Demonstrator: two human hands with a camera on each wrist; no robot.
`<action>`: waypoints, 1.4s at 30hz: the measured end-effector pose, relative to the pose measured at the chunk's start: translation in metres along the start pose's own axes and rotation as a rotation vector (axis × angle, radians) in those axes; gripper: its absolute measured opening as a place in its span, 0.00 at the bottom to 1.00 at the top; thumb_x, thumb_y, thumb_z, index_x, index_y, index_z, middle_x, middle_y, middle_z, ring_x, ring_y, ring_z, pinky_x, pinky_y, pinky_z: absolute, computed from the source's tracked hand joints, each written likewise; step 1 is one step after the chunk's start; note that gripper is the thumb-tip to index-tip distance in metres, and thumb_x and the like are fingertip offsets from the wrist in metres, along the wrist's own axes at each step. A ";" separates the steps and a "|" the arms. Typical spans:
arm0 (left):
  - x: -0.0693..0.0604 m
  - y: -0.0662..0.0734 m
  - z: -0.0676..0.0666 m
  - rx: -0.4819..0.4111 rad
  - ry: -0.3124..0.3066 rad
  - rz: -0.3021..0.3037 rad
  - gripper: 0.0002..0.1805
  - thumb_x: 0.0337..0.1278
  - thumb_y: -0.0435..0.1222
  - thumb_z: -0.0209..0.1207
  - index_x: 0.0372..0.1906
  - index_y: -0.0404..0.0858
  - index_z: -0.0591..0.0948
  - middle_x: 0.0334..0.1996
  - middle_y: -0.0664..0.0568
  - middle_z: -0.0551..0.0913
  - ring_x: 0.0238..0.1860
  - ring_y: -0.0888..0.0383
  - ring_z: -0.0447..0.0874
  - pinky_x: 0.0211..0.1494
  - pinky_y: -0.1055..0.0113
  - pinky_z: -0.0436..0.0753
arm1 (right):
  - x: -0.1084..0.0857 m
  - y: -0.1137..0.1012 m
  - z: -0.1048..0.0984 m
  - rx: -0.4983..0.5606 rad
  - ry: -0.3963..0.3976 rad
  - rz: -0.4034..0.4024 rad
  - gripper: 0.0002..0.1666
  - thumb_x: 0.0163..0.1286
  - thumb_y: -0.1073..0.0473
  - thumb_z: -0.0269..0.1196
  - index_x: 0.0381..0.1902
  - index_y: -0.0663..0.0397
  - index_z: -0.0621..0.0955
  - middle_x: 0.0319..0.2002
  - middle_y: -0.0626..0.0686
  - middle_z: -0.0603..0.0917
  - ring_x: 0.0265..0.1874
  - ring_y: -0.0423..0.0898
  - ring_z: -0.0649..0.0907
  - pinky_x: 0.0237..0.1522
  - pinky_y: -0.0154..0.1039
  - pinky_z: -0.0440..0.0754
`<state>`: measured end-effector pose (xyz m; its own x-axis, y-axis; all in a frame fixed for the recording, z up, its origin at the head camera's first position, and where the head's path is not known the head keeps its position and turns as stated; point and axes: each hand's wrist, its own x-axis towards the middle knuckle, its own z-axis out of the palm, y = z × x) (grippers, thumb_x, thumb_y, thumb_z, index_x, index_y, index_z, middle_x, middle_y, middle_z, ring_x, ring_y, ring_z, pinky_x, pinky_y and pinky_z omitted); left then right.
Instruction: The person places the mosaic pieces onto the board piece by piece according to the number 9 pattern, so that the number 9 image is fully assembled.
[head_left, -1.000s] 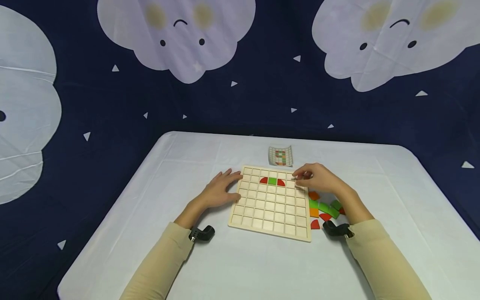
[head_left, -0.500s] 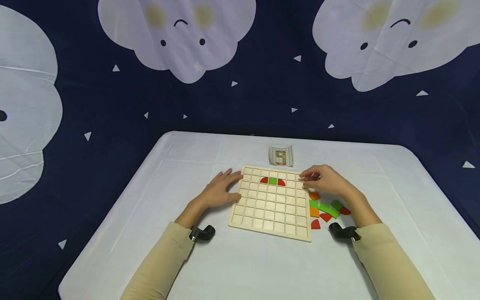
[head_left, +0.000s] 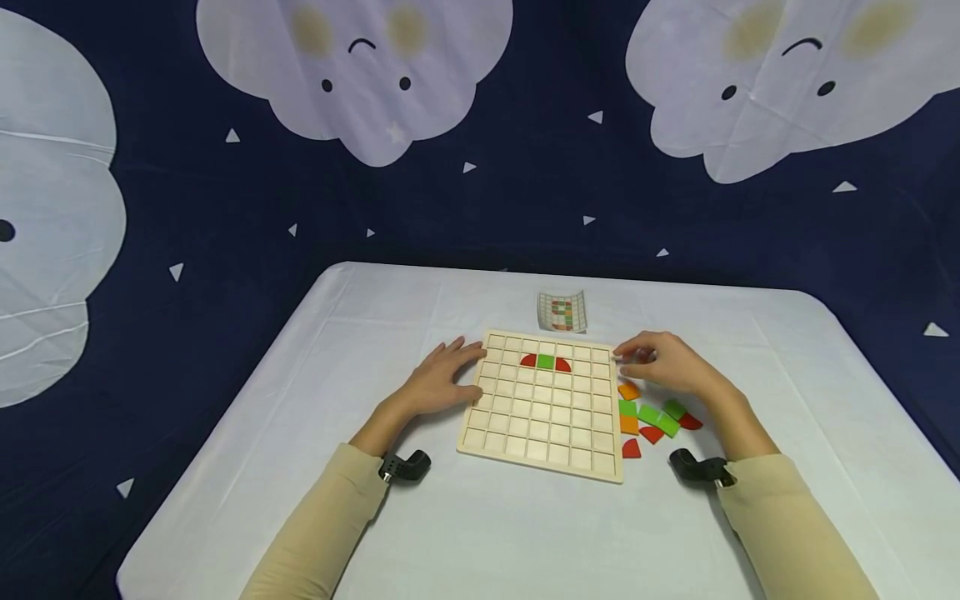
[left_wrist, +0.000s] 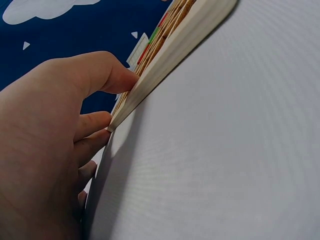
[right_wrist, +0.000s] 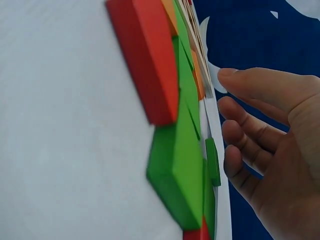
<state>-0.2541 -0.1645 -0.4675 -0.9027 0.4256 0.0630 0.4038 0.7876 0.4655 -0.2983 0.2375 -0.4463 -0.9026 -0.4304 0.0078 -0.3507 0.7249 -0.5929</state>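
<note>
A pale wooden grid board (head_left: 536, 417) lies on the white table. In its upper part a green square tile (head_left: 545, 362) sits between two red quarter-round tiles (head_left: 528, 361). My left hand (head_left: 438, 379) rests at the board's left edge; in the left wrist view the thumb and fingertips touch the board's rim (left_wrist: 172, 55). Beside the upper right corner is my right hand (head_left: 667, 362), fingers loosely bent. In the right wrist view nothing shows between the fingers of that hand (right_wrist: 280, 135), and loose tiles, such as a green one (right_wrist: 182, 170), lie near it.
Right of the board lie several loose tiles: an orange one (head_left: 629, 391), green ones (head_left: 649, 414) and red quarter-rounds (head_left: 632, 449). Behind the board is a small card (head_left: 562, 312) printed with a coloured grid pattern. A dark cloud-print cloth (head_left: 540, 208) hangs behind the table.
My right hand has moved right, off the board's upper right part to just beyond its edge, uncovering grid cells and loose tiles. My left hand and the three placed tiles have stayed put.
</note>
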 end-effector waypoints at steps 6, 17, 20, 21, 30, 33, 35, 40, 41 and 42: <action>0.000 -0.001 0.002 0.001 0.002 -0.003 0.39 0.50 0.53 0.59 0.70 0.49 0.67 0.72 0.59 0.60 0.74 0.57 0.44 0.74 0.61 0.40 | -0.005 0.004 -0.004 -0.018 0.005 0.003 0.20 0.59 0.54 0.69 0.49 0.52 0.84 0.37 0.50 0.81 0.34 0.50 0.73 0.33 0.41 0.74; -0.001 -0.002 0.001 -0.005 0.007 -0.001 0.39 0.51 0.52 0.60 0.70 0.48 0.67 0.72 0.59 0.60 0.74 0.57 0.44 0.74 0.61 0.40 | -0.015 0.016 -0.012 -0.021 0.018 0.033 0.22 0.60 0.52 0.69 0.51 0.53 0.83 0.37 0.50 0.80 0.34 0.49 0.73 0.32 0.41 0.74; -0.001 -0.002 0.001 -0.010 0.004 -0.001 0.39 0.51 0.52 0.60 0.70 0.48 0.67 0.72 0.59 0.59 0.74 0.57 0.44 0.74 0.61 0.40 | -0.018 0.019 -0.012 -0.026 0.029 0.038 0.22 0.60 0.52 0.69 0.51 0.53 0.83 0.35 0.51 0.80 0.34 0.49 0.73 0.32 0.41 0.72; 0.000 -0.002 0.002 -0.011 0.005 0.000 0.39 0.51 0.52 0.60 0.70 0.48 0.67 0.72 0.59 0.60 0.74 0.57 0.44 0.74 0.61 0.40 | -0.019 0.020 -0.012 -0.029 0.031 0.039 0.22 0.60 0.52 0.70 0.51 0.54 0.83 0.36 0.50 0.80 0.34 0.49 0.73 0.32 0.40 0.71; 0.000 -0.002 0.002 0.000 0.006 -0.001 0.39 0.50 0.53 0.60 0.70 0.49 0.67 0.72 0.59 0.60 0.74 0.58 0.44 0.74 0.61 0.40 | -0.026 0.025 -0.014 -0.038 0.028 0.042 0.24 0.59 0.53 0.70 0.52 0.56 0.83 0.36 0.50 0.80 0.34 0.49 0.73 0.33 0.39 0.72; 0.001 -0.002 0.002 0.005 0.005 -0.005 0.39 0.50 0.53 0.60 0.70 0.49 0.67 0.72 0.60 0.60 0.74 0.58 0.43 0.74 0.61 0.40 | -0.028 0.028 -0.016 -0.039 0.017 0.050 0.24 0.58 0.52 0.71 0.52 0.56 0.82 0.37 0.49 0.81 0.35 0.48 0.74 0.35 0.39 0.74; 0.001 -0.002 0.002 0.005 0.009 -0.003 0.39 0.50 0.53 0.60 0.70 0.49 0.68 0.72 0.60 0.60 0.74 0.58 0.44 0.74 0.61 0.40 | -0.030 0.031 -0.018 -0.043 0.013 0.054 0.24 0.58 0.53 0.71 0.52 0.56 0.82 0.37 0.49 0.81 0.35 0.48 0.74 0.35 0.39 0.75; 0.001 -0.002 0.002 0.005 0.011 -0.002 0.39 0.50 0.53 0.60 0.70 0.48 0.68 0.72 0.59 0.60 0.74 0.58 0.44 0.74 0.61 0.40 | -0.033 0.034 -0.020 -0.034 -0.004 0.060 0.24 0.57 0.54 0.72 0.51 0.55 0.83 0.34 0.49 0.80 0.34 0.48 0.74 0.33 0.38 0.74; 0.001 -0.001 0.001 0.002 0.010 -0.003 0.39 0.50 0.53 0.60 0.70 0.48 0.68 0.72 0.59 0.60 0.74 0.58 0.44 0.74 0.61 0.40 | -0.034 0.034 -0.020 -0.031 -0.007 0.060 0.24 0.57 0.54 0.72 0.51 0.55 0.83 0.34 0.49 0.79 0.33 0.48 0.74 0.32 0.38 0.74; 0.001 -0.001 0.001 0.003 0.008 -0.004 0.39 0.50 0.53 0.60 0.70 0.48 0.68 0.72 0.59 0.60 0.74 0.58 0.44 0.74 0.61 0.40 | -0.034 0.034 -0.020 -0.028 -0.009 0.059 0.23 0.57 0.54 0.72 0.50 0.55 0.83 0.33 0.49 0.79 0.33 0.48 0.73 0.32 0.38 0.73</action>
<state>-0.2548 -0.1645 -0.4691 -0.9053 0.4191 0.0683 0.4009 0.7904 0.4632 -0.2847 0.2877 -0.4511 -0.9198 -0.3908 -0.0341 -0.3034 0.7639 -0.5695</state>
